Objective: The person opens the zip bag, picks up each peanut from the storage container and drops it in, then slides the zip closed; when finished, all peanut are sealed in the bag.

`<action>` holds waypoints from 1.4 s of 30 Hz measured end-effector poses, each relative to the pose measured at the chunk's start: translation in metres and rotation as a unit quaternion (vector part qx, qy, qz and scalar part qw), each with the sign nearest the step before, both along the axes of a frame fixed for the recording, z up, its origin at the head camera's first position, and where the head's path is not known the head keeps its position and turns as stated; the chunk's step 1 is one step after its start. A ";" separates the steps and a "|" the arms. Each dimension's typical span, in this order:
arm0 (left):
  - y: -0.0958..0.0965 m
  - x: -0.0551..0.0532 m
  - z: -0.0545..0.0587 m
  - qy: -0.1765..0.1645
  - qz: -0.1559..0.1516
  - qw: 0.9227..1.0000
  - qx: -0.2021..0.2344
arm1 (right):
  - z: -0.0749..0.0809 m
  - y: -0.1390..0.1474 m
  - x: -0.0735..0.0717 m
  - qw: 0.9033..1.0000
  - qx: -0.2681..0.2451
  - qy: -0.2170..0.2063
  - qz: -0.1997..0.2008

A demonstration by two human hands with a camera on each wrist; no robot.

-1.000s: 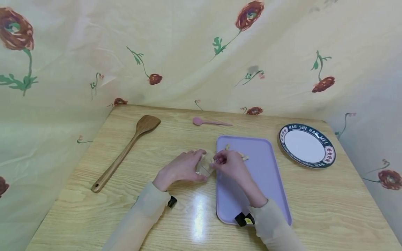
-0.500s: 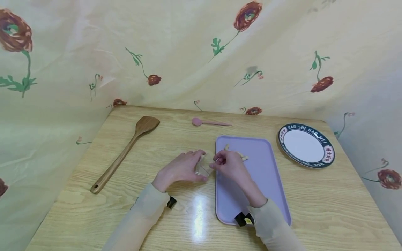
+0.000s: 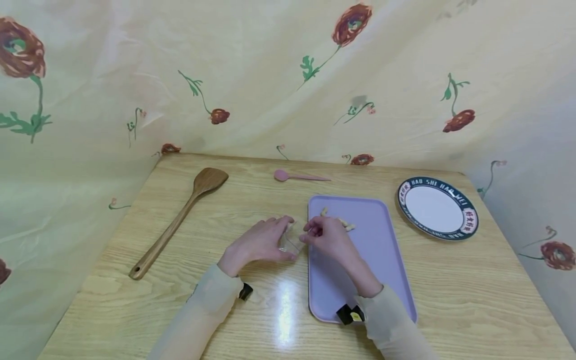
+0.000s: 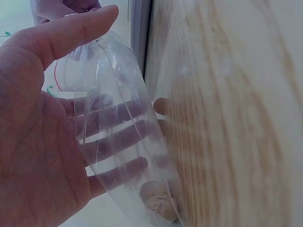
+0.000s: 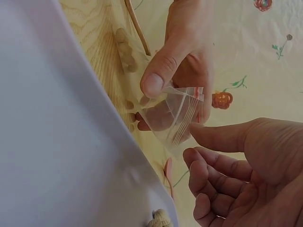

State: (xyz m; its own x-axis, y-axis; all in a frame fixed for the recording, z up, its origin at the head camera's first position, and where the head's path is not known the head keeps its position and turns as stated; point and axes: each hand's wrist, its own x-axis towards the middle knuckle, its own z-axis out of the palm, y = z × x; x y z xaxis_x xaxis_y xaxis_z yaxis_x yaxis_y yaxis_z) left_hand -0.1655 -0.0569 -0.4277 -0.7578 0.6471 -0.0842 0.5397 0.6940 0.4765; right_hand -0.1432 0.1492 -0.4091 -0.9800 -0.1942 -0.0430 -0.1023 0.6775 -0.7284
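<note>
My left hand (image 3: 258,242) holds a clear zip bag (image 4: 111,104) between thumb and fingers, just left of the lilac tray (image 3: 375,255). At least one unshelled peanut (image 4: 160,203) lies in the bottom of the bag. The right hand (image 3: 330,237) hovers over the tray's left edge by the bag's mouth. In the right wrist view its thumb (image 5: 220,135) is close to the zip strip; whether it touches cannot be made out. Thumb and bent fingers stand apart, with nothing seen between them. More peanuts (image 3: 350,227) lie on the tray beyond the right hand, partly hidden by it.
A wooden spatula (image 3: 180,217) lies at the table's left. A pink spoon (image 3: 297,176) is near the back edge. To the right stands a white plate (image 3: 434,210) with a dark lettered rim. Flowered cloth (image 3: 252,75) hangs behind the table.
One second ago a pale piece, apparently a peanut, showed at the right fingertips by the bag's mouth; now it is no longer there. Both hands have stayed nearly in place.
</note>
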 end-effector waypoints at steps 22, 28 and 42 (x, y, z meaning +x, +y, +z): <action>0.000 0.003 0.000 -0.011 -0.001 1.000 0.003 | 0.015 0.067 -0.019 0.997 0.027 0.060 0.049; 0.000 0.003 0.000 -0.008 -0.001 1.000 0.002 | 0.009 0.099 -0.027 0.993 0.080 0.071 0.039; 0.000 0.001 0.000 -0.002 -0.005 1.000 0.000 | -0.018 0.110 -0.024 0.991 0.134 -0.011 -0.024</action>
State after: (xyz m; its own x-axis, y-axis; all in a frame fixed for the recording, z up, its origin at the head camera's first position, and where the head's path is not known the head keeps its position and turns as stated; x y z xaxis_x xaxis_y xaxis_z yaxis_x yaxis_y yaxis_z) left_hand -0.1646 -0.0568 -0.4278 -0.7514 0.6540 -0.0882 0.5437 0.6892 0.4789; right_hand -0.1673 0.2591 -0.4267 -0.9861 -0.1265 -0.1079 -0.0518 0.8505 -0.5233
